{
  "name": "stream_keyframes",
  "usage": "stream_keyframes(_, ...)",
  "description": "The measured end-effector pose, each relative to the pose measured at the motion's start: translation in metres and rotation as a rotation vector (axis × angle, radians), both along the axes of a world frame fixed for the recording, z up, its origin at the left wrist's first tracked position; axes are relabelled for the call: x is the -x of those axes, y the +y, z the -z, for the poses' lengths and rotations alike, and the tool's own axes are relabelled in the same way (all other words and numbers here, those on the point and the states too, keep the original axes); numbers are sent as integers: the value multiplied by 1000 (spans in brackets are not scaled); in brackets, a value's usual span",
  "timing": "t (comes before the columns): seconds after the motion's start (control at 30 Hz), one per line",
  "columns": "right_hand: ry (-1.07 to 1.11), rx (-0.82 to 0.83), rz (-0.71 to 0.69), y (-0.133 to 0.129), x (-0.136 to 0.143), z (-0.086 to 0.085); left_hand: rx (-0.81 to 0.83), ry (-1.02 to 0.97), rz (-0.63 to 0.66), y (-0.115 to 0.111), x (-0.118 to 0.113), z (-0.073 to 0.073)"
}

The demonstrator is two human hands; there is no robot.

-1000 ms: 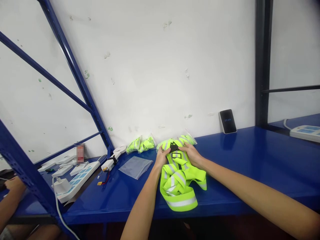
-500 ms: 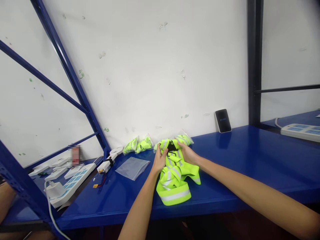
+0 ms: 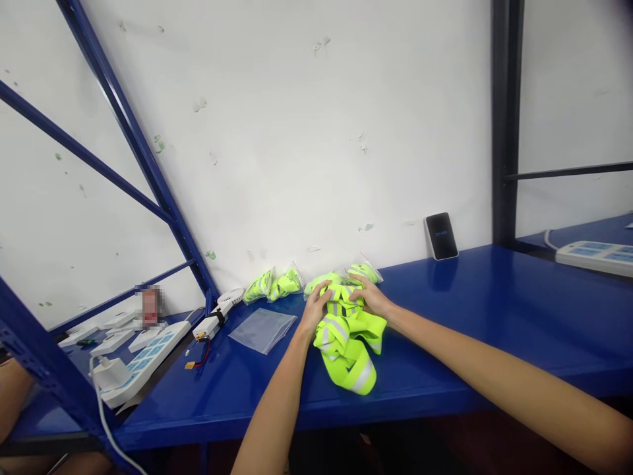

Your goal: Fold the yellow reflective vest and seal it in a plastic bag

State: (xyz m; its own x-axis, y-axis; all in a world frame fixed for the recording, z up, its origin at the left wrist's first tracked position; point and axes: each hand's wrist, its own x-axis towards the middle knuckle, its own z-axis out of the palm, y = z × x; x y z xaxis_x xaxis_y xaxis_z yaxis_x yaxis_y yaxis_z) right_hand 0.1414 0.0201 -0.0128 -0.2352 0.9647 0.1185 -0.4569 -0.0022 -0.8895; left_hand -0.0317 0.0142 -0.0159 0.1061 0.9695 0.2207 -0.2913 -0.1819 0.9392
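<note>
Both hands grip a bundle of neon-yellow reflective strap (image 3: 346,333) with silver stripes, probably a belt or vest harness. My left hand (image 3: 315,308) is closed on its upper left side, thumb on top. My right hand (image 3: 370,297) pinches the upper right side. Loops of the strap hang toward me and rest on the blue table near its front edge. Just behind my hands lie clear bags of the same yellow material, one bag (image 3: 364,272) by my right fingers and another bag (image 3: 321,282) by my left.
Two more filled bags (image 3: 273,285) lie against the wall. Flat clear bags (image 3: 263,330) are left of my hands on the blue table (image 3: 475,323). Further left are a white fan (image 3: 222,313), a power strip (image 3: 148,363) and blue rack posts (image 3: 143,145). A dark-screened device (image 3: 442,236) leans at the back right.
The top of the strap bundle has been folded over, hiding the black part and buckle seen before. The lower loops have shifted and narrowed; both hands keep their hold.
</note>
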Motion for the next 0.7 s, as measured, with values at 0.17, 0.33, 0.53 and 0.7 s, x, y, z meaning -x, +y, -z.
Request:
stream_keyframes(0.17, -40, -35, 22, -9, -4, -9, 2, -79, -4, -5, 0, -1)
stream_keyframes(0.33, -150, -256, -37, -19, -8, -16, -97, -54, 40, -15, 0, -6)
stream_keyframes(0.53, -102, -128, -181, -17, -7, -10, -113, -14, -72, -13, 2, -8)
stream_keyframes(0.7, -17, -251, -101, -17, -5, -10, -144, 35, -91, -13, -2, -5)
